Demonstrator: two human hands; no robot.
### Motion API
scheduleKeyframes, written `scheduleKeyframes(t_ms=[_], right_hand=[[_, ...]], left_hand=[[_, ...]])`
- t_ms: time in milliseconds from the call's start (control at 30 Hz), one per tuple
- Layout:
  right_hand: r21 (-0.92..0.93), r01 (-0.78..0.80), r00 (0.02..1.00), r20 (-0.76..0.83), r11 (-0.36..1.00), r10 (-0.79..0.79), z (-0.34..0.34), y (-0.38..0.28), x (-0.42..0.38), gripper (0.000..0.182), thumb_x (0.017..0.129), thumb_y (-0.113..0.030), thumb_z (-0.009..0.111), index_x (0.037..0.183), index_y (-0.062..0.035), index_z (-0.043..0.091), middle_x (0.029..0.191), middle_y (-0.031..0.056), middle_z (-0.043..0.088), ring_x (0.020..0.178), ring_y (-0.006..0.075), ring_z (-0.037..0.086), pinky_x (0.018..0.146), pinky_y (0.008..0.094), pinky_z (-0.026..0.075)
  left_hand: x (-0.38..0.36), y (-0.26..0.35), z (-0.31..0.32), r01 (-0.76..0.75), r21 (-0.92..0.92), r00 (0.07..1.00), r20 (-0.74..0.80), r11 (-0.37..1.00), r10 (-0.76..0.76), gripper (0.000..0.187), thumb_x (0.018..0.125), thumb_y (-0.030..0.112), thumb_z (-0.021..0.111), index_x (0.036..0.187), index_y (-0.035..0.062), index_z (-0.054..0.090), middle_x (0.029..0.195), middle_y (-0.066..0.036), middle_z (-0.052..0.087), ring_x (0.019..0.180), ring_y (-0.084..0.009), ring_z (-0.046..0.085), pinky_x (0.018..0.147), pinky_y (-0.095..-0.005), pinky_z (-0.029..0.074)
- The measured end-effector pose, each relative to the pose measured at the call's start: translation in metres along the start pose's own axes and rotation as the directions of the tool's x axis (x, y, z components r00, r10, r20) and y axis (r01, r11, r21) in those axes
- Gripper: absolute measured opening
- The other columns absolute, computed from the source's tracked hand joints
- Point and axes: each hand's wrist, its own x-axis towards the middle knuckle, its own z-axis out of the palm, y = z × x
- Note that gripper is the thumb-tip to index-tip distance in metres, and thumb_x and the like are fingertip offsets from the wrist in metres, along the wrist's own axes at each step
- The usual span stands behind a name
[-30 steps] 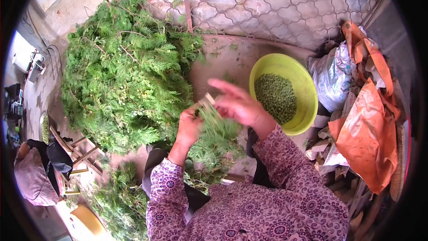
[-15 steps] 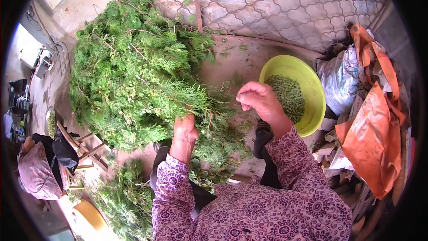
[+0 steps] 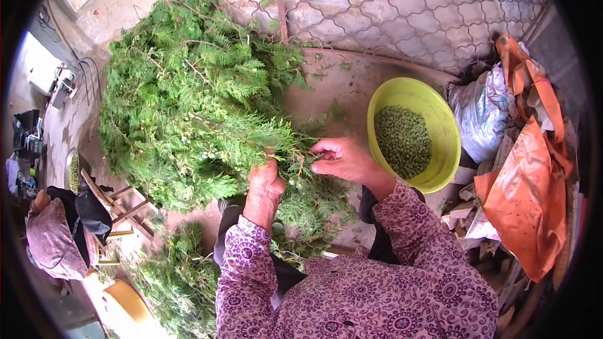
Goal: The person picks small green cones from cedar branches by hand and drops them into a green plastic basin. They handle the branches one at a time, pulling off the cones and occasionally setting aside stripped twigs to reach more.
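A large heap of green conifer branches [image 3: 188, 100] fills the left and middle of the view. My left hand [image 3: 265, 182] is closed around a leafy sprig [image 3: 264, 135] at the heap's right side. To its right, my right hand [image 3: 342, 162] reaches the sprig's tips, with thumb and fingers close together; whatever lies between them is too small to make out. Beyond my right hand stands a yellow-green basin [image 3: 447, 144] holding many small green cones or berries [image 3: 402, 141].
A wire lattice [image 3: 389, 12] runs along the back. At the right are a white sack [image 3: 480, 113] and an orange bag [image 3: 527, 194]. Another person [image 3: 56, 238] is at the left edge, near a wooden stool [image 3: 129, 207] and an orange basin [image 3: 125, 301]. More branches [image 3: 182, 276] lie below.
My right hand has moved left and slightly down, from beside the basin to the sprig's tips. My left hand has kept its hold, shifting only slightly.
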Motion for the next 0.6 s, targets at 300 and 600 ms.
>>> scheduleKeyframes(t_ms=[300, 600], right_hand=[[-0.237, 0.228, 0.949, -0.163, 0.944, -0.27, 0.022, -0.024, -0.009, 0.013, 0.074, -0.007, 0.062, 0.083, -0.0009, 0.056, 0.069, -0.0011, 0.053, 0.062, 0.0034, 0.05, 0.052, 0.0209, 0.039], [0.443, -0.019, 0.972, 0.218, 0.897, -0.087, 0.018, -0.035, -0.022, 0.015, 0.078, -0.007, 0.051, 0.091, 0.0009, 0.05, 0.084, 0.0068, 0.055, 0.066, 0.0104, 0.054, 0.054, 0.0208, 0.044]], left_hand=[[-0.018, 0.019, 0.021, -0.118, -0.094, 0.993, 0.007, 0.989, 0.119, 0.027, 0.087, 0.024, 0.047, 0.109, 0.0098, 0.052, 0.106, -0.004, 0.055, 0.099, -0.0185, 0.05, 0.084, -0.0346, 0.042], [-0.001, 0.035, 0.005, -0.037, -0.193, 0.999, -0.045, 0.981, 0.029, 0.029, 0.081, 0.022, 0.057, 0.106, 0.007, 0.053, 0.097, -0.007, 0.059, 0.083, -0.0224, 0.056, 0.075, -0.0358, 0.046]])
